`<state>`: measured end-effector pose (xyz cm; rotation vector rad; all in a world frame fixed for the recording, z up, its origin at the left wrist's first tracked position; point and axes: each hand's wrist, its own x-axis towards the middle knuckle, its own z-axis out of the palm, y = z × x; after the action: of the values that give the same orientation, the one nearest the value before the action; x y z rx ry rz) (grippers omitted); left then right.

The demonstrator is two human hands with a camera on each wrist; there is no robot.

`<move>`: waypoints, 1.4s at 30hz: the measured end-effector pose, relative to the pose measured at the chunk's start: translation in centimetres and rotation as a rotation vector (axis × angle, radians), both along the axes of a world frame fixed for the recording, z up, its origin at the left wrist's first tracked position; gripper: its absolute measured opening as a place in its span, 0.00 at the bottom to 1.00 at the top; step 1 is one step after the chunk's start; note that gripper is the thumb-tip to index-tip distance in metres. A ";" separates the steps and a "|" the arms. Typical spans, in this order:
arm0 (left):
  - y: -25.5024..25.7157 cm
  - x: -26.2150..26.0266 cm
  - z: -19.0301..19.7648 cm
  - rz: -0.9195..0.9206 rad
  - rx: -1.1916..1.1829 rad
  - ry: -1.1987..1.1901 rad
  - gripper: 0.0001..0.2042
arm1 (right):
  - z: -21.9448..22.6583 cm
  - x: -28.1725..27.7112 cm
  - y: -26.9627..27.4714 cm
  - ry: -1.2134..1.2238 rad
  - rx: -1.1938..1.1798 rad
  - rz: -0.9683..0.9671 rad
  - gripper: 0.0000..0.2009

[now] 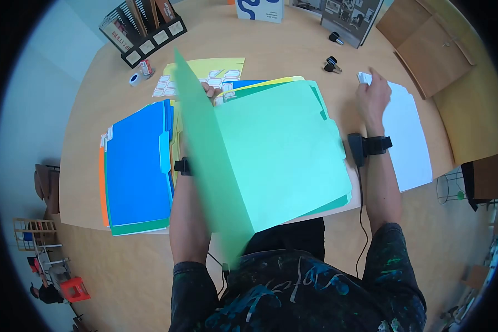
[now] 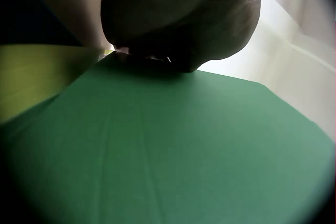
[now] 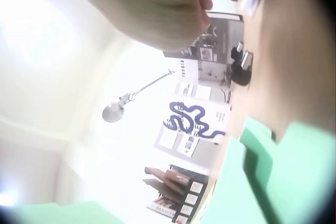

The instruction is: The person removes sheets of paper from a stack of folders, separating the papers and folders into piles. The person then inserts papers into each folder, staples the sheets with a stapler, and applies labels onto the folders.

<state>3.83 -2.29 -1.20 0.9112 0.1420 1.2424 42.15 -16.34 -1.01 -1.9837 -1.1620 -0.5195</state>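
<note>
A light green file folder lies open in front of me, its left cover standing up and blurred. Behind that cover, my left hand holds the folder near its top edge; only some fingertips show in the head view. In the left wrist view, the hand bends over the green edge. My right hand hovers over the upper left corner of a white paper stack, fingers loosely curled. In the right wrist view nothing shows between the fingers of that hand.
Blue folders with orange and green ones lie at left. Behind are yellow sheets with label stickers, a tape roll and a black book rack. Black binder clips sit before a standing book. A cable hangs from my right wrist.
</note>
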 end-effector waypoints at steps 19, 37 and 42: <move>3.1 -2.2 -7.6 -0.187 -0.141 -0.320 0.10 | 2.8 2.6 -2.7 0.085 -0.461 -0.519 0.16; 3.2 -4.2 -6.8 -0.123 -0.126 -0.305 0.11 | 7.4 -17.2 -7.9 0.261 -0.732 1.337 0.08; 3.1 -4.6 -6.7 -0.122 -0.134 -0.277 0.11 | 7.6 -17.5 -6.5 0.430 -0.613 1.412 0.16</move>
<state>-0.74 0.82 -7.94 0.6161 -0.0498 1.2167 24.63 -22.87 6.61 -1.0732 -2.1357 1.0115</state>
